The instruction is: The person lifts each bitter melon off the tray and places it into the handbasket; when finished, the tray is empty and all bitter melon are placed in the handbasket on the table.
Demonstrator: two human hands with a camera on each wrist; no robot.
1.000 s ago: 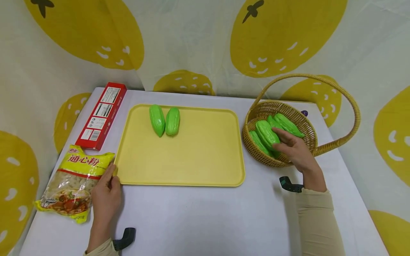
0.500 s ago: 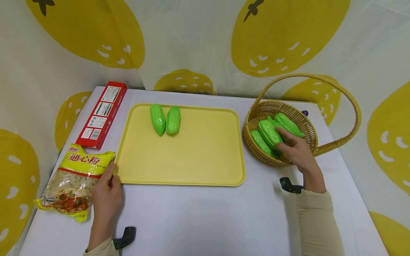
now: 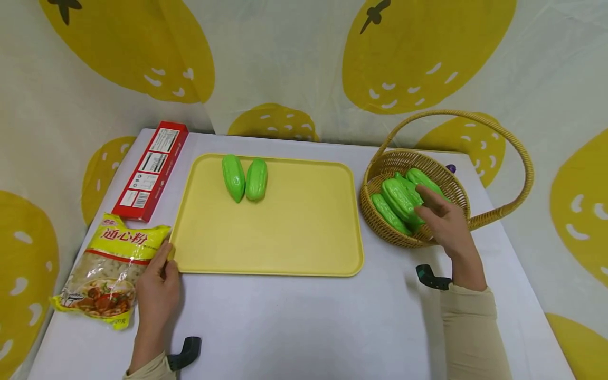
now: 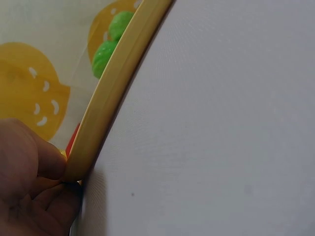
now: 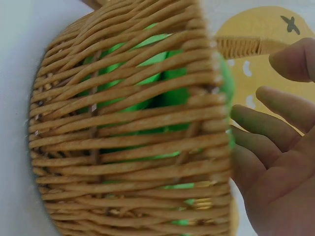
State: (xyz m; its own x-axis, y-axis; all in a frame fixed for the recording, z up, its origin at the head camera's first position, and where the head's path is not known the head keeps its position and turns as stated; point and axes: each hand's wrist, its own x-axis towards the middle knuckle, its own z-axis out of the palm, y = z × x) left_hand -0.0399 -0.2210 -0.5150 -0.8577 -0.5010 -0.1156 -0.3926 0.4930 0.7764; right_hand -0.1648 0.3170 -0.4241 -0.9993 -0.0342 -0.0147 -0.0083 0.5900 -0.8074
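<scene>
My left hand point(image 3: 158, 290) grips the lower left corner of a yellow tray point(image 3: 294, 237); in the left wrist view its fingers close on the tray rim point(image 4: 106, 93). Two green toy bitter melons, a pointed one point(image 3: 233, 178) and a blunter one point(image 3: 256, 179), lie side by side near the tray's back edge. On the right, my right hand point(image 3: 446, 224) hovers over the near right side of a wicker basket point(image 3: 396, 239). Several green bitter melons point(image 3: 399, 199) lie inside. In the right wrist view the fingers point(image 5: 270, 125) are spread and hold nothing; basket weave point(image 5: 133, 132) hides much of the melons.
A bag of pasta point(image 3: 106, 269) lies left of the tray, against my left hand. Behind it lies a long red box point(image 3: 154, 171). The basket's tall handle point(image 3: 518, 153) arches to the right. A small purple object point(image 3: 450, 168) shows behind the basket.
My right hand had its fingers on the front bitter melon in the basket; it has let go and drawn slightly right. That melon shifted a little to the right. The left hand stays put.
</scene>
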